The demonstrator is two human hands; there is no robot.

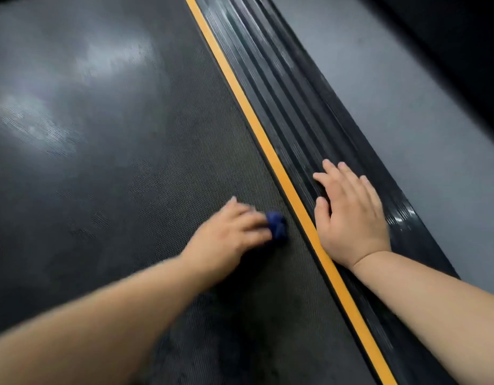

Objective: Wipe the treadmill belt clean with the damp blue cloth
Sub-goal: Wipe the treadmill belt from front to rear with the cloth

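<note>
Both hands are down: our left hand (232, 232) grips the blue cloth (276, 227) with curled fingers on the belt (129, 176), near the yellow stripe (268, 151); our right hand (351, 215) lies flat on the rail (295, 107). We should overlap strokes, pressing evenly.

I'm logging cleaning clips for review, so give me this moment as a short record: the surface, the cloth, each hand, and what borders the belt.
treadmill belt: dark, textured, pale sheen at far left
blue cloth: bunched, on the belt close to the yellow stripe
left hand: grips the cloth, blurred
right hand: flat, fingers straight, rests on the ribbed side rail
floor: grey, beyond the rail
</note>
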